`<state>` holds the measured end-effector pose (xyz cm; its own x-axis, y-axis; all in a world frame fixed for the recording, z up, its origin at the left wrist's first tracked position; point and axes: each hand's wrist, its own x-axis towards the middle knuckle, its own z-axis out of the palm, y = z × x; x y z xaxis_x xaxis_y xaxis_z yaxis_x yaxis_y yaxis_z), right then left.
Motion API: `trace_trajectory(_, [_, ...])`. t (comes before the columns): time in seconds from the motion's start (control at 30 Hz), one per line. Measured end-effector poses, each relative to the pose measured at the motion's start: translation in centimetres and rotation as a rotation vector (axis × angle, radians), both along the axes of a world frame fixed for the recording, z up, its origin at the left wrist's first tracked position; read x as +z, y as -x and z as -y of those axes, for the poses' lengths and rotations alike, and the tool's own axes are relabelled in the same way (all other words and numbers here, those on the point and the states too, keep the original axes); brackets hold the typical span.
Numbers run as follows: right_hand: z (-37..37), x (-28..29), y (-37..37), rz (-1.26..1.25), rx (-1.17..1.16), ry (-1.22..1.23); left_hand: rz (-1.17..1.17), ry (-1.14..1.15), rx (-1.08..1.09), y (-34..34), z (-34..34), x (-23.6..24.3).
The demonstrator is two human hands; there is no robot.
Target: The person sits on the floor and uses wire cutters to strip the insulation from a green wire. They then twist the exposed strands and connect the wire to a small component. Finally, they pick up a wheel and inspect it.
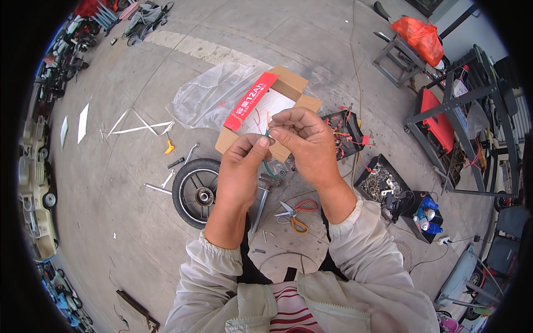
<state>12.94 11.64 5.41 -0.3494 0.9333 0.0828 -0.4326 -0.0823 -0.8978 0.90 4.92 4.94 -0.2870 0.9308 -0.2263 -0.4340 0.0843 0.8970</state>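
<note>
Above an opened cardboard box [227, 140] with a red printed flap, both my hands meet at a thin green wire [267, 167]. My left hand [236, 172] pinches it between thumb and forefinger, and the wire's lower part hangs below that hand. My right hand [308, 141] has its thumb and fingertips closed at the upper end, close to the left thumb. Thin copper-coloured strands [268, 117] stick up by the right fingertips. The fingers hide the exact spot where the wire is gripped.
Scissors [294, 216], a hammer-like tool [261, 202] and a black-tyred wheel [195, 192] lie on the floor before me. To the right are a black tray of red-tipped wires [347, 133], a parts bin [383, 186], a bottle box [426, 217] and a metal rack [452, 108].
</note>
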Motion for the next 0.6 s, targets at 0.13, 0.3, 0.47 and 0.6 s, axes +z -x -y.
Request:
trace_trajectory(0.13, [-0.2,-0.2,-0.3,0.067,-0.016,0.021,-0.008,0.025,-0.028,-0.2,0.0,0.2])
trace_trajectory(0.3, [-0.2,-0.3,-0.3,0.054,-0.026,0.049,-0.003,0.032,-0.019,-0.4,-0.1,0.2])
trace_trajectory(0.47, [-1.0,0.0,-1.1,-0.073,0.102,0.149,0.035,0.045,-0.025,0.1,0.1,0.2])
trace_trajectory(0.6, [-0.5,0.1,-0.5,0.006,0.07,0.058,0.118,0.024,-0.056,0.4,0.0,-0.4])
